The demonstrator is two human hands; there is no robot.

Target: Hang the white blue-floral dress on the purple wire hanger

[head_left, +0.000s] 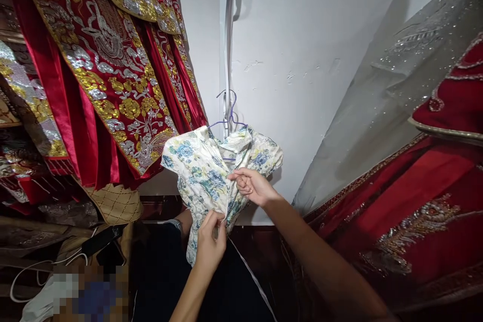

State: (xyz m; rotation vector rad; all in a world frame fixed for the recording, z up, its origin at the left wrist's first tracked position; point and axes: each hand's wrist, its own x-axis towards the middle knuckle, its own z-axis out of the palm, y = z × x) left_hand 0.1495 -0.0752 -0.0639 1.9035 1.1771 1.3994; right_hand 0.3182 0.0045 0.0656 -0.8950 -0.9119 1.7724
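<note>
A short-sleeved white garment (204,166) with blue and green flowers hangs from a purple hanger (233,110) in front of me. Its front is parted at the neck. My right hand (253,186) pinches the front edge at chest height, thumb against curled fingers. Lower down, my left hand (211,234) pinches the same edge between thumb and fingers. Between the two hands the edge runs in a nearly straight line. The lower part of the garment is partly hidden behind my left hand and forearm.
A white pole (228,35) stands by the pale wall (302,60). Red embroidered costumes (105,60) hang at left. A sheer sequined cloth (377,90) and red beaded garments (415,186) fill the right. A phone (111,256) and white cable (28,274) lie at lower left.
</note>
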